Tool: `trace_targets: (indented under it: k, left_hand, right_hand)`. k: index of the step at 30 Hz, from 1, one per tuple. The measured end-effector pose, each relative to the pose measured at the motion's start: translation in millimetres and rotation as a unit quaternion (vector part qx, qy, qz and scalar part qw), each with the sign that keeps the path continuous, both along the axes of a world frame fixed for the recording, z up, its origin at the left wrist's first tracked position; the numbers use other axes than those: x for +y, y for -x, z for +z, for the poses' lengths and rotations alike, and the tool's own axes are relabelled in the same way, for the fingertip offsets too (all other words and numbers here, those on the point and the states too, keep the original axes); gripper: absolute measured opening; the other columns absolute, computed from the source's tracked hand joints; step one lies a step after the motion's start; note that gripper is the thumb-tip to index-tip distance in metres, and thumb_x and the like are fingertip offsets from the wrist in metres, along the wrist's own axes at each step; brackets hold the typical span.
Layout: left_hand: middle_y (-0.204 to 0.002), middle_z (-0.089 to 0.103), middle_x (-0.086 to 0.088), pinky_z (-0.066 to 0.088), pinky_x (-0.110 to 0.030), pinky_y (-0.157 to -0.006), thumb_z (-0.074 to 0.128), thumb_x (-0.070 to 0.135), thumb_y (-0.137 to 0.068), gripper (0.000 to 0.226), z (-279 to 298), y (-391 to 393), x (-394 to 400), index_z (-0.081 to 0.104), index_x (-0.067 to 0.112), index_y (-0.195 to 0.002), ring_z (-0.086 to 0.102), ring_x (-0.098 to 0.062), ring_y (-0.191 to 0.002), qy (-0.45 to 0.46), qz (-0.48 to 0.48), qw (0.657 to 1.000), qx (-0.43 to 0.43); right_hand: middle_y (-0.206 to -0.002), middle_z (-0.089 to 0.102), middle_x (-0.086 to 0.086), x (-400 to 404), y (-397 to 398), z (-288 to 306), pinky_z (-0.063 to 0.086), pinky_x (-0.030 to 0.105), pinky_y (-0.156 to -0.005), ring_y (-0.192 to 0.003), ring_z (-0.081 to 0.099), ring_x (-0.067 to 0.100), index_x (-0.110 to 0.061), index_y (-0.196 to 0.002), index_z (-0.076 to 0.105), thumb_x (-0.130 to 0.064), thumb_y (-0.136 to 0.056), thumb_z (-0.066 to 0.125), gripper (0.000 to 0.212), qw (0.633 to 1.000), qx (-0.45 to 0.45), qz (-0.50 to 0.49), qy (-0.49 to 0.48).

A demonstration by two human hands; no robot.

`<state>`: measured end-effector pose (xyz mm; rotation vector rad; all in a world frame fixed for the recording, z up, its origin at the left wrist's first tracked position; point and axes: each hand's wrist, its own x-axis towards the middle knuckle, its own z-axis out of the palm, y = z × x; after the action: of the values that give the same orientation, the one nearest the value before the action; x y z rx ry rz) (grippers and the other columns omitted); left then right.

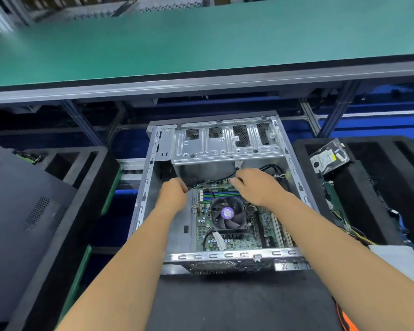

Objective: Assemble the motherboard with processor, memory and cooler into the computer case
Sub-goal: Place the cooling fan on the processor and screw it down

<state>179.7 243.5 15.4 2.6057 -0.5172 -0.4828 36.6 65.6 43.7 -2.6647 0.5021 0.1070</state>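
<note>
An open grey computer case (pixel 225 255) lies on its side in front of me. The green motherboard (pixel 239 241) sits inside it, with a black cooler fan (pixel 227 215) bearing a purple centre label and blue and green memory slots (pixel 222 193) above the fan. My left hand (pixel 173 195) is curled over the board's upper left corner and pinches a thin black cable (pixel 192 186) there. My right hand (pixel 253 185) reaches over the board's top edge, fingers curled at the same black cable; what the fingertips hold is partly hidden.
A silver drive cage (pixel 227 142) spans the case's far end. A dark side panel (pixel 22 211) lies in the left foam tray. The right foam tray (pixel 378 199) holds a hard drive (pixel 330 158) and loose wiring. A green-topped bench (pixel 201 44) runs behind.
</note>
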Motion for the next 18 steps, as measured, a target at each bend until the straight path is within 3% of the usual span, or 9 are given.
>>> trace_targets:
  k: [7,11,14,18]
  left_hand:
    - [-0.103,0.062,-0.009,0.054,-0.036,-0.077,0.048,-0.004,-0.087,0.028,-3.0,-1.0,-0.4,0.058,0.022,-0.091,0.059,-0.025,-0.090,0.011,-0.028,1.000,0.010]
    - [-0.128,0.055,-0.011,0.045,-0.033,-0.095,0.044,-0.006,-0.090,0.044,-0.5,4.1,-8.1,0.051,0.011,-0.130,0.053,-0.027,-0.113,0.023,-0.123,0.992,0.027]
    - [-0.141,0.046,-0.013,0.040,-0.034,-0.103,0.040,0.000,-0.095,0.049,-0.4,3.6,-13.7,0.037,0.010,-0.144,0.048,-0.029,-0.123,0.007,-0.157,0.987,0.027]
    - [-0.122,0.058,-0.015,0.044,-0.026,-0.067,0.040,0.002,-0.095,0.045,-10.9,0.3,-16.8,0.043,0.013,-0.139,0.056,-0.021,-0.078,-0.020,-0.184,0.982,0.035]
  right_hand:
    - [-0.065,0.047,-0.005,-2.8,0.1,-1.7,0.030,0.026,-0.048,-0.058,0.045,0.011,-0.018,-0.077,0.048,-0.028,-0.103,0.040,0.029,0.999,-0.006,-0.030,0.016]
    - [-0.081,0.062,0.005,-2.9,2.7,0.4,0.041,0.029,-0.057,-0.067,0.054,0.023,-0.014,-0.090,0.057,-0.019,-0.099,0.041,0.019,0.998,0.018,-0.046,0.035]
    - [-0.088,0.064,0.009,-1.1,5.9,1.7,0.043,0.030,-0.061,-0.071,0.055,0.027,-0.012,-0.090,0.056,-0.016,-0.096,0.043,0.015,0.996,0.040,-0.062,0.052]
    - [-0.084,0.060,0.010,0.9,9.0,6.3,0.040,0.031,-0.064,-0.075,0.051,0.028,-0.011,-0.084,0.053,-0.016,-0.091,0.048,0.010,0.993,0.055,-0.084,0.068]
